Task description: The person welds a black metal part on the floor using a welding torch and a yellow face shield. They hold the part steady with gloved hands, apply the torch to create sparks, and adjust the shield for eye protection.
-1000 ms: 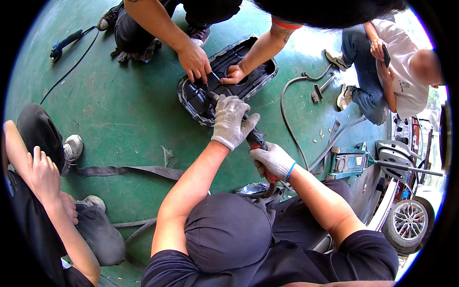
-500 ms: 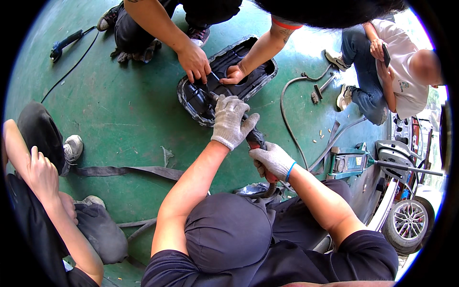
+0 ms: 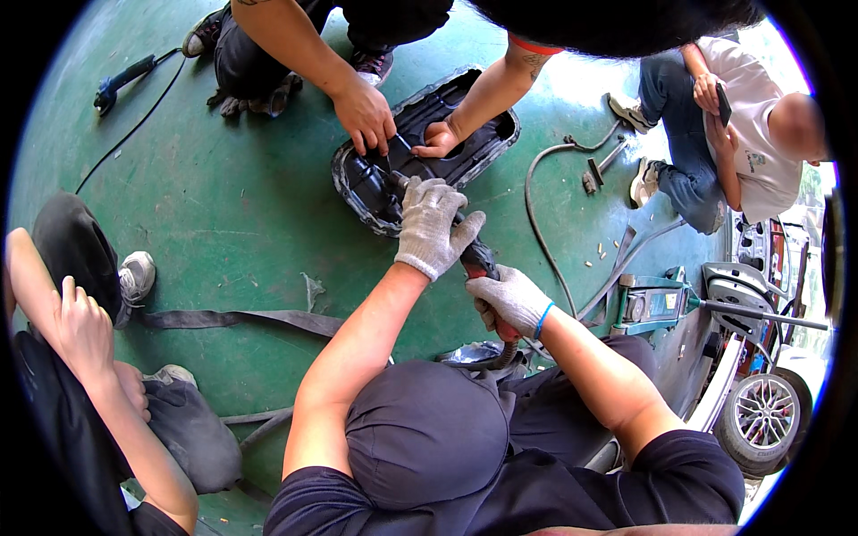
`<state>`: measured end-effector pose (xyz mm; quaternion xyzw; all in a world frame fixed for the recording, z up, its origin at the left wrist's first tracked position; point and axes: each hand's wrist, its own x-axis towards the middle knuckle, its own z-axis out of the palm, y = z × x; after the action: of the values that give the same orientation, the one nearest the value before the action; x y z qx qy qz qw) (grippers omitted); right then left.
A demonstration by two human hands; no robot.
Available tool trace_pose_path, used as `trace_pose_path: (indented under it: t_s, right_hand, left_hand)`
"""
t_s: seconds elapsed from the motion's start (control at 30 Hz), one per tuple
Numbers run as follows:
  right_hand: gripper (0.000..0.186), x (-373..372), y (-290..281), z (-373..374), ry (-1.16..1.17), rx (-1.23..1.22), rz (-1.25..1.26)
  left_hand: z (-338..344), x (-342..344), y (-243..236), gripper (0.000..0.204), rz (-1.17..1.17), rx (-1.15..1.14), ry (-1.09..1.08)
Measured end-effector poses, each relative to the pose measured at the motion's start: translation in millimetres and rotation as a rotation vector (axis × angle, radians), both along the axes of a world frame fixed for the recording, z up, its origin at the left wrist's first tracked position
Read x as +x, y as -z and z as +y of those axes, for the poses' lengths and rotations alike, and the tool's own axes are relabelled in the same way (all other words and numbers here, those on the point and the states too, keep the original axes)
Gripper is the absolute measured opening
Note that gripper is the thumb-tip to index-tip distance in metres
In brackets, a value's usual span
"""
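Note:
My left hand [image 3: 431, 228], in a grey knit glove, is closed round the front of a black and red hand tool [image 3: 481, 261]. My right hand [image 3: 513, 300], gloved too, wraps its red rear part, from which a ribbed hose [image 3: 508, 355] runs back. The tool's front end reaches into a black moulded car part [image 3: 484, 147] with a ragged, silvery rim on the floor. Across from me, a co-worker's left-side hand [image 3: 365, 116] and right-side hand [image 3: 438, 140] hold a thin rod [image 3: 402, 141] over that part. The tool's tip is partly hidden.
A grey hose [image 3: 536, 210] and a hammer-like tool [image 3: 601, 170] lie on the right. Beyond stand a green floor jack [image 3: 645, 302] and a car wheel [image 3: 761, 413]. A dark strap [image 3: 241, 319] crosses the floor. A corded tool [image 3: 123, 82] lies far left. Two other people sit nearby.
My hands and the tool stay in practically the same place. At the left, the seated person's arm and hand have shifted slightly.

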<state>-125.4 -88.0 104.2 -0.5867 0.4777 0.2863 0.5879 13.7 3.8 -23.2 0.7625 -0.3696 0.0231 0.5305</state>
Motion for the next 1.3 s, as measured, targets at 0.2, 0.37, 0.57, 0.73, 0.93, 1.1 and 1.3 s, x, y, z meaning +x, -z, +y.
trace_pose_path:
  t_s: [0.2,0.37,0.57,0.73,0.93,1.1,1.3]
  right_hand:
    - [0.027,-0.5,-0.3,-0.1,0.003,-0.002,0.002]
    - [0.027,0.1,-1.6,0.2,0.008,-0.001,0.010]
    - [0.026,-0.8,-0.4,0.4,0.008,-0.004,0.000]
    - [0.026,-1.1,-0.9,0.8,0.019,0.003,-0.004]
    - [0.026,0.1,-1.7,1.5,0.011,-0.001,0.009]
    - [0.026,-0.5,-1.1,1.4,0.012,-0.003,0.007]
    - [0.027,-1.1,0.6,0.3,0.001,-0.005,0.008]
  left_hand:
    - [-0.1,-0.7,0.9,0.033,0.012,0.022,0.007]
    - [0.3,-1.1,0.9,0.033,0.002,0.027,0.002]
    - [-0.4,-0.7,-1.5,0.028,-0.031,-0.008,-0.012]
    - [-0.7,-1.2,-2.1,0.028,-0.031,-0.010,-0.020]
    - [0.0,-1.2,-0.1,0.029,-0.028,0.003,-0.019]
    - [-0.5,-1.1,-1.0,0.028,-0.031,-0.004,-0.022]
    - [0.2,-1.1,-3.0,0.028,-0.025,-0.009,-0.023]
